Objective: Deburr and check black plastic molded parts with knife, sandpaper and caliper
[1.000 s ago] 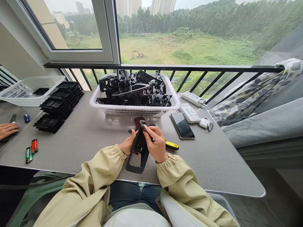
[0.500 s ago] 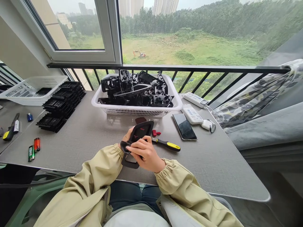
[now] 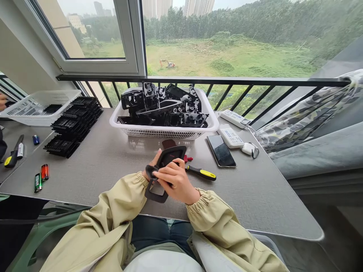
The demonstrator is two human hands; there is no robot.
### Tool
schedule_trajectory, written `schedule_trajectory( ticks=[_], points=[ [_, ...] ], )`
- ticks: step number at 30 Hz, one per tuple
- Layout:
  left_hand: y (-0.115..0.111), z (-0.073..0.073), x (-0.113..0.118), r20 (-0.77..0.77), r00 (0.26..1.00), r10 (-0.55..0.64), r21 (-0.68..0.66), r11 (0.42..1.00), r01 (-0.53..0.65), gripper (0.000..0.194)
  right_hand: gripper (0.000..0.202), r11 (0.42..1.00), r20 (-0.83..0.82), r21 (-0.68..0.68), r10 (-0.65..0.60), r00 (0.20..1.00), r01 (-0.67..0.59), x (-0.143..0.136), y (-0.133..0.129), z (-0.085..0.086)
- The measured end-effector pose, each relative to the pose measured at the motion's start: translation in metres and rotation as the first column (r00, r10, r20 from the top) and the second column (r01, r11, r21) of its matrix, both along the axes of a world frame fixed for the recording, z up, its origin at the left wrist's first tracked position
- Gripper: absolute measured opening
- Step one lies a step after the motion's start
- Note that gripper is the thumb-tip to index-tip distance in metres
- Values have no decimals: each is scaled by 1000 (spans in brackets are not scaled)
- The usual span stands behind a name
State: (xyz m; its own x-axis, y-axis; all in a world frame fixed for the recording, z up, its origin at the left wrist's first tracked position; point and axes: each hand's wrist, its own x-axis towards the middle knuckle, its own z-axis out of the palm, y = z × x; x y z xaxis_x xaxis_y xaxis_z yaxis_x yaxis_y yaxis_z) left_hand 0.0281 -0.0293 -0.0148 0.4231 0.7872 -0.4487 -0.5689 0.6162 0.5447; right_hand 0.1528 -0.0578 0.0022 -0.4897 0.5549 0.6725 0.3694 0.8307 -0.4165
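Note:
Over the near part of the grey table I hold a black plastic frame part (image 3: 158, 197) with openings in it, tilted up to the right. My left hand (image 3: 152, 166) grips it from behind on its left side, the fingers mostly hidden. The fingers of my right hand (image 3: 177, 181) are bent against the part's middle, near a rounded dark piece at its left edge. Just right of the hands lie a yellow-and-black handled tool (image 3: 204, 173) and a small red object (image 3: 188, 159), partly covered by the part.
A white basket (image 3: 164, 132) heaped with black parts stands behind my hands. To the right are a phone (image 3: 221, 151) and white boxes (image 3: 231, 136). Stacked black parts (image 3: 66, 132), batteries (image 3: 38, 182) and a knife (image 3: 13, 155) lie left. Another person's hand (image 3: 2, 102) shows at the left edge.
The black part has shifted slightly right at its top and now overlaps the red object. My left thumb stands out more. Another person's hand and dark sleeve have appeared at the left edge.

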Motion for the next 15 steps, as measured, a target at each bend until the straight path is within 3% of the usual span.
schedule_trajectory(
  ticks=[2, 4, 6, 8, 9, 11, 15],
  points=[
    [-1, 6, -1, 45, 999, -24, -2, 1000, 24, 59, 17, 998, -8, -16, 62, 998, -62, -1, -3, 1],
    [-3, 8, -2, 74, 996, -42, 22, 999, 41, 69, 17, 999, -130, -50, -8, 991, 2, 2, -2, 1],
    [-4, 7, -4, 68, 997, -28, 60, 998, 24, 62, 18, 976, -282, -117, -211, 936, 184, 10, 3, 2],
    [-4, 4, -6, 54, 999, 2, 104, 995, -7, 45, 16, 898, -344, -179, -440, 829, 402, 20, 10, 3],
    [-4, 2, -7, 50, 999, 11, 130, 991, -17, 40, 15, 854, -335, -180, -520, 786, 489, 24, 13, 3],
    [-2, -1, -7, 43, 999, -1, 191, 981, -7, 39, 14, 813, -264, -124, -580, 771, 569, 29, 19, 2],
    [-3, -7, -4, -2, 1000, -9, 300, 954, 10, 45, 15, 818, -53, 28, -573, 818, 574, 21, 19, -2]
  ],
)
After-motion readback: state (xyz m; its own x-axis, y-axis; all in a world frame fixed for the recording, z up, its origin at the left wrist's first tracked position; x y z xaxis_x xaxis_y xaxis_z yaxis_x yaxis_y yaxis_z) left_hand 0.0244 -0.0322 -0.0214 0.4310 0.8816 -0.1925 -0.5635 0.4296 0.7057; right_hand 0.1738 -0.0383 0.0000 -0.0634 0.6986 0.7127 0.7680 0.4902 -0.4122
